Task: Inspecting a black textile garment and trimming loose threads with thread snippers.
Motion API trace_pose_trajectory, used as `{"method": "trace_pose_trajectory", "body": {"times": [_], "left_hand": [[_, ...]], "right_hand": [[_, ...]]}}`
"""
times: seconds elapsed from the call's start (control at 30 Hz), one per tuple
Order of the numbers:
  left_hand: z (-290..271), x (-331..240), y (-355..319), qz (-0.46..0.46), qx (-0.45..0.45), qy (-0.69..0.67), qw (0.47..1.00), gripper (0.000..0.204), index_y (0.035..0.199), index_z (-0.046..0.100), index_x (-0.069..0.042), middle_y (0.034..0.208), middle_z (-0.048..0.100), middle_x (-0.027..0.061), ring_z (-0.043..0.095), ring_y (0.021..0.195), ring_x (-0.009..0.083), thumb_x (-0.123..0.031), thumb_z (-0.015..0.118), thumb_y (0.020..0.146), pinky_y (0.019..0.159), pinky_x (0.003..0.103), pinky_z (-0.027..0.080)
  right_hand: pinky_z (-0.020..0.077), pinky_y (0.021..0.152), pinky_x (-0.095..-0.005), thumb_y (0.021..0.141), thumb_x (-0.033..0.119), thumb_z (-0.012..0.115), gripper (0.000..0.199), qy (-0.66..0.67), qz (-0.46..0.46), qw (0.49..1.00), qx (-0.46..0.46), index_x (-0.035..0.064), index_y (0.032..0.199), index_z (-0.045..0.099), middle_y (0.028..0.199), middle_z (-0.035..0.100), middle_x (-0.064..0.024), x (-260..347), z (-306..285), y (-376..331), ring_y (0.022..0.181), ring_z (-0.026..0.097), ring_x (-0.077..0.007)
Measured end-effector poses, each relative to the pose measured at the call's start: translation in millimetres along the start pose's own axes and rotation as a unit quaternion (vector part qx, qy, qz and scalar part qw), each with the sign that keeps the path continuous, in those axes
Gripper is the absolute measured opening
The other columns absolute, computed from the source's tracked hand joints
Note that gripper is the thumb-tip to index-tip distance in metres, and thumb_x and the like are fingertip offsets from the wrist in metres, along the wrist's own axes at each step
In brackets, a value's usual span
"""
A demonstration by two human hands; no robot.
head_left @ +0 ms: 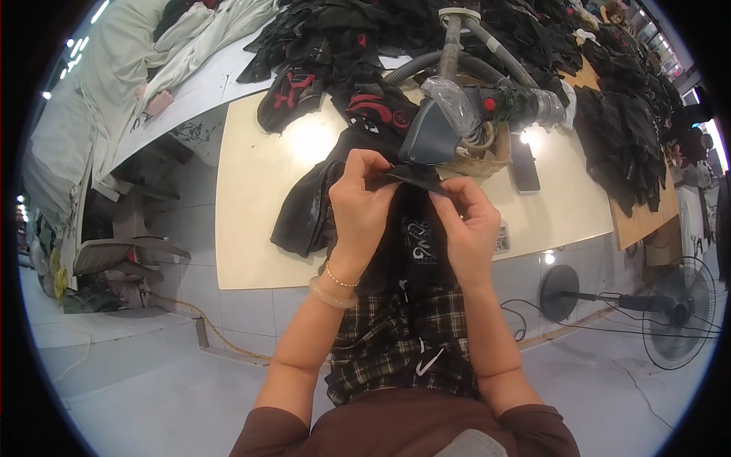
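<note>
At centre frame we pinch one black garment (415, 228) with two hands: left hand (359, 204) and right hand (466, 221) both grasp its top edge, just below one grey steam iron (434, 133). One dark phone (524, 164) lies right of it; one fan (674, 308) stands lower right.

Pale worktable (255, 190) with a cream top, standing on a light grey tiled floor (145, 381). White cloth heaps (114, 68) drape over a second table at upper left. Piles of black garments (624, 137) cover the far and right edges. Grey hoses (457, 61) run across the tabletop. Grey plastic chair (114, 251) at left. Floor fan (674, 312) lying at right, cables (533, 320) trailing beside it. Ceiling strip lights (97, 11) upper left; bright window (719, 141) far right.
</note>
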State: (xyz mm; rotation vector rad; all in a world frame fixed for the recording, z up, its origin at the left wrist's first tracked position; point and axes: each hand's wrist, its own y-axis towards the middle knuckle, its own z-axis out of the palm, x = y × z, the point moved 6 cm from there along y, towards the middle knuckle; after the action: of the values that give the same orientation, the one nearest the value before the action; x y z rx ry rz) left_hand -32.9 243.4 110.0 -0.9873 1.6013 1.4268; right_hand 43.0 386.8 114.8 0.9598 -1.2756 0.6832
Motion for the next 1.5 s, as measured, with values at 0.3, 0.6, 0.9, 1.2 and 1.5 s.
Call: {"method": "trace_pose_trajectory", "body": {"times": [0.3, 0.6, 0.9, 1.2, 1.5], "left_hand": [[3.6, -0.3, 0.8, -0.008, -0.005, -0.005, 1.0, 0.02, 0.089, 0.055, 0.001, 0.078, 0.063, 0.0041, 0.06, 0.073, 0.0083, 0.008, 0.069, 0.077, 0.067, 0.022, 0.048], [3.5, 4.2, 3.8, -0.065, 0.007, -0.033, 0.997, 0.02, 0.085, 0.054, 0.002, 0.077, 0.062, 0.0034, 0.055, 0.07, 0.0063, 0.005, 0.072, 0.077, 0.063, 0.021, 0.045], [4.4, 3.8, 5.4, -0.1, 0.031, -0.047, 0.993, 0.022, 0.083, 0.052, 0.0, 0.076, 0.06, 0.0014, 0.054, 0.071, 0.0045, 0.006, 0.072, 0.078, 0.064, 0.019, 0.044], [4.9, 2.1, 8.1, -0.099, 0.037, -0.042, 0.994, 0.021, 0.081, 0.052, 0.0, 0.076, 0.06, 0.001, 0.054, 0.07, 0.0042, 0.006, 0.072, 0.078, 0.063, 0.018, 0.044], [3.3, -3.5, 5.5, -0.077, 0.017, 0.016, 0.997, 0.022, 0.081, 0.053, 0.0, 0.073, 0.059, 0.0022, 0.052, 0.067, 0.0059, 0.004, 0.074, 0.076, 0.06, 0.022, 0.043]], "right_hand": [[0.0362, 0.058, -0.0176, 0.088, 0.001, 0.065, 0.006, 0.009, 0.007, 1.0, -0.005, -0.0028, 0.088, 0.06, 0.074, 0.057, 0.004, -3.3, -0.5, 2.5, 0.066, 0.046, -0.0016], [0.035, 0.056, -0.0179, 0.089, 0.001, 0.065, 0.006, 0.016, 0.01, 1.0, 0.001, -0.0027, 0.087, 0.06, 0.072, 0.056, 0.0043, -1.5, 3.2, 1.0, 0.064, 0.045, -0.0016], [0.0363, 0.057, -0.0182, 0.088, 0.002, 0.065, 0.007, 0.012, 0.017, 1.0, -0.006, -0.0028, 0.087, 0.06, 0.072, 0.057, 0.0039, 0.7, 2.6, -1.6, 0.065, 0.046, -0.0019], [0.0357, 0.057, -0.0177, 0.089, 0.002, 0.065, 0.007, 0.018, 0.009, 1.0, -0.015, -0.0026, 0.087, 0.06, 0.072, 0.056, 0.0045, 2.5, 3.3, -2.3, 0.065, 0.045, -0.0015], [0.0348, 0.056, -0.0181, 0.087, 0.0, 0.066, 0.005, 0.03, 0.022, 0.999, -0.012, -0.002, 0.087, 0.061, 0.071, 0.056, 0.0046, 0.2, 0.5, -3.5, 0.065, 0.045, -0.0018]]}}
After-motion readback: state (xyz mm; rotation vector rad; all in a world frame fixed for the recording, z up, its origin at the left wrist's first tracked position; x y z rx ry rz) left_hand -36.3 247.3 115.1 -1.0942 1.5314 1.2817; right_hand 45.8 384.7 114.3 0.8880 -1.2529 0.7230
